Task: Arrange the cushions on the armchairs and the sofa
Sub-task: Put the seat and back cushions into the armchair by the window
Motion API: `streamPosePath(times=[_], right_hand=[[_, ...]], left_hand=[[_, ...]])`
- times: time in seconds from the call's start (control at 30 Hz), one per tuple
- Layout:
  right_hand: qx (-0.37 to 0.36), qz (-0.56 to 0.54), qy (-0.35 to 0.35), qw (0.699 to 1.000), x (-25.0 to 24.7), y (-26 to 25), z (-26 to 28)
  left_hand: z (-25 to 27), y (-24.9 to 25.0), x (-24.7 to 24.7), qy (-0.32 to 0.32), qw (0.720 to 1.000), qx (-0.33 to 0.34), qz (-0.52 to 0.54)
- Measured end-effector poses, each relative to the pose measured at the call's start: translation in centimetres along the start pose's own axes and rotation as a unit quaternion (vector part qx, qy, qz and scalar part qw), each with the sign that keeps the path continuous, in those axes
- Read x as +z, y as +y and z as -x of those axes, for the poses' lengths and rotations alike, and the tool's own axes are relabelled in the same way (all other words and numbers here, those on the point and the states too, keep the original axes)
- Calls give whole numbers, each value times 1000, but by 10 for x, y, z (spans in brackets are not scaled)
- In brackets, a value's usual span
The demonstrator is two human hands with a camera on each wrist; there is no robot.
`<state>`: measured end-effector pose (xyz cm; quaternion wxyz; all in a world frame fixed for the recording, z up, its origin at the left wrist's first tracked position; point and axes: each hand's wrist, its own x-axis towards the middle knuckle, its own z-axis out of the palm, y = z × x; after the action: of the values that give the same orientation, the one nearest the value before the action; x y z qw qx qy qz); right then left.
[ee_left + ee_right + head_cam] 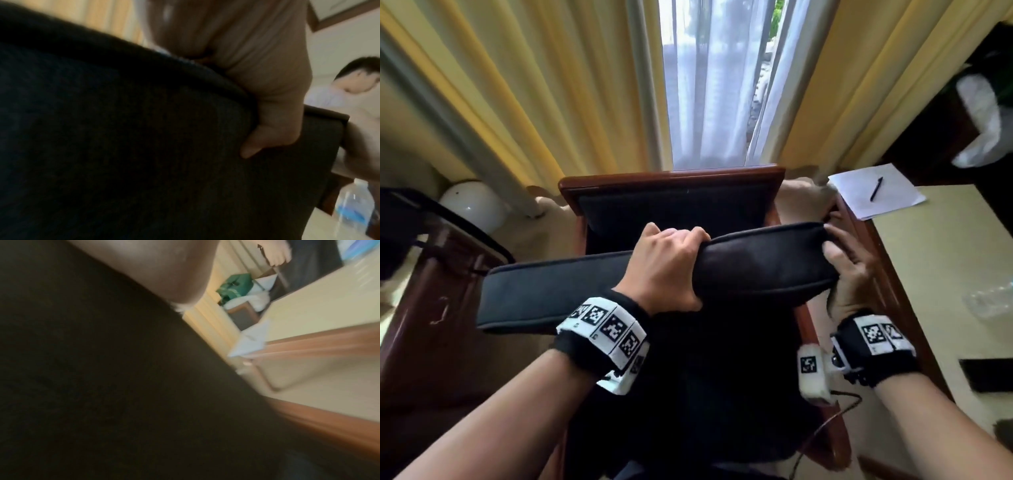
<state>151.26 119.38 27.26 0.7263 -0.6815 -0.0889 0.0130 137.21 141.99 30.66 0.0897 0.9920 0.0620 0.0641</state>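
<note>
A flat dark cushion is held up edge-on over the seat of a wooden armchair with a dark padded back. My left hand grips the cushion's upper edge near its middle, fingers curled over the top and thumb underneath. My right hand holds the cushion's right end, fingers wrapped round its corner. In the left wrist view the cushion fills the frame with my left hand's thumb pressed into it. The right wrist view is blurred; the cushion covers most of it.
Yellow curtains and a sheer window curtain hang behind the chair. A cream-topped table on the right carries paper with a pen and a plastic bottle. A dark wooden cabinet stands at left. Another person shows in the left wrist view.
</note>
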Motion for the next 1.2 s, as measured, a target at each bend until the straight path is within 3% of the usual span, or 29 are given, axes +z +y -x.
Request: streamPosePath(times=[0.13,0.27,0.33,0.43,0.5,0.57,0.67,0.73,0.83,1.0,1.1,1.2], right_hand=[[146,93,29,985,-22,61,6],[299,295,-74,904,-27,87,18],[312,339,-63,885,-23,87,26],[301,366,-30,880,-19,93,28],[303,365,4,881,-14,95,28],[312,362,49,877,-7,97,26],[351,341,106,865,10,97,22],[382,329,131,854,19,94,19],[412,323,157,837,19,94,17],[446,292,171,829,9,96,22],[447,278,176,832,5,106,21],[427,275,187,841,9,108,20]], left_hand=[[-12,9,58,-93,995,10,-16],[-9,6,113,-163,986,-36,-1],[-2,8,130,-156,986,-50,28],[14,-1,135,-147,981,-85,96],[32,-27,131,-136,969,-160,131],[57,-61,125,-80,950,-275,122],[101,-117,111,-28,876,-469,107],[123,-145,101,-39,827,-539,155],[129,-154,94,-39,785,-559,264],[124,-162,114,-16,641,-649,409],[128,-161,117,12,584,-672,455],[128,-156,116,-40,512,-684,517]])
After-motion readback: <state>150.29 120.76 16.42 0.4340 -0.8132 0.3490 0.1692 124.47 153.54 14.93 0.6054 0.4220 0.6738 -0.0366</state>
